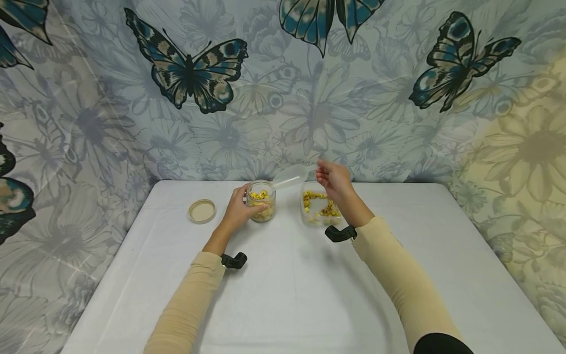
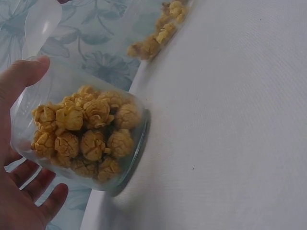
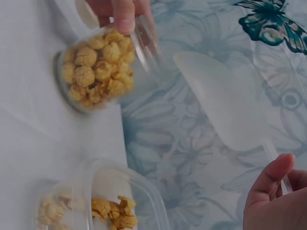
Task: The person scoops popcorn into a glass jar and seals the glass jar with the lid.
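A glass jar (image 1: 262, 201) partly filled with caramel popcorn (image 2: 86, 132) stands on the table, and my left hand (image 1: 240, 209) holds it round its side. My right hand (image 1: 335, 183) pinches the handle of a translucent plastic scoop (image 3: 225, 105). The scoop's tip hangs by the jar's mouth, and its bowl looks bare in the right wrist view. Beneath my right hand sits a clear plastic container (image 1: 305, 216) with more popcorn (image 1: 329, 210) along its sides; my wrist hides part of it.
Left of the jar, a round beige-rimmed lid (image 1: 202, 211) lies flat. A white cloth covers the table (image 1: 283, 295). Right behind the table's far edge hangs a butterfly-and-flower patterned backdrop (image 1: 300, 113). Black wrist cameras (image 1: 339, 233) are strapped to both wrists.
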A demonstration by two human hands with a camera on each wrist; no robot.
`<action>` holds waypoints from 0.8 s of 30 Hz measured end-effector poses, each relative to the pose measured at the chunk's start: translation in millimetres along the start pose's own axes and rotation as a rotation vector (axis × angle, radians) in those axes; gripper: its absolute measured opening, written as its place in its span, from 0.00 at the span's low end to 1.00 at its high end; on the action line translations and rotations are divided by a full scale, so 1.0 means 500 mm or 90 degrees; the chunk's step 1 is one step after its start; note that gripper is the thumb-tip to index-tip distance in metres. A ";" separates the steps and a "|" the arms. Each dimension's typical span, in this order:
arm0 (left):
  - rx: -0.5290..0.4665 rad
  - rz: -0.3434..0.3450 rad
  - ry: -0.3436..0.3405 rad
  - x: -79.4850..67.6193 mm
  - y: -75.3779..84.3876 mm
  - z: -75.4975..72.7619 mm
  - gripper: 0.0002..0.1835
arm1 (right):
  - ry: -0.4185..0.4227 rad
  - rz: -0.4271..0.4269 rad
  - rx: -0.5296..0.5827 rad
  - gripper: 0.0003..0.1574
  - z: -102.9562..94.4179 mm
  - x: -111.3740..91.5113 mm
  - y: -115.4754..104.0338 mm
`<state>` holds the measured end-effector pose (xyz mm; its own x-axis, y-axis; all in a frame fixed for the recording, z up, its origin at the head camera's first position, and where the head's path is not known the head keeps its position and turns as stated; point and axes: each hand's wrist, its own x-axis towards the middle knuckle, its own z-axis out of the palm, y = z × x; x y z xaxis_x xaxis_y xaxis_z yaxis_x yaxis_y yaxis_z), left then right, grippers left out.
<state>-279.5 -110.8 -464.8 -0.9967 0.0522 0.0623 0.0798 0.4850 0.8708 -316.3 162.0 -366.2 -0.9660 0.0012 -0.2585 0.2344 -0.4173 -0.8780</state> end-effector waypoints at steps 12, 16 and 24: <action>-0.044 -0.005 -0.008 0.000 -0.006 0.001 0.49 | 0.011 0.019 0.068 0.08 -0.032 -0.016 0.009; -0.043 -0.004 -0.009 0.001 -0.007 0.001 0.49 | 0.003 0.021 0.077 0.06 -0.046 -0.023 0.008; -0.050 -0.002 -0.007 0.001 -0.002 0.002 0.48 | 0.027 0.008 0.085 0.05 -0.079 -0.028 0.005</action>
<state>-280.0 -110.3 -466.4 -0.9967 0.0602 0.0549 0.0750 0.4151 0.9067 -297.9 196.8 -380.4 -0.9570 0.0321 -0.2883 0.2272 -0.5350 -0.8137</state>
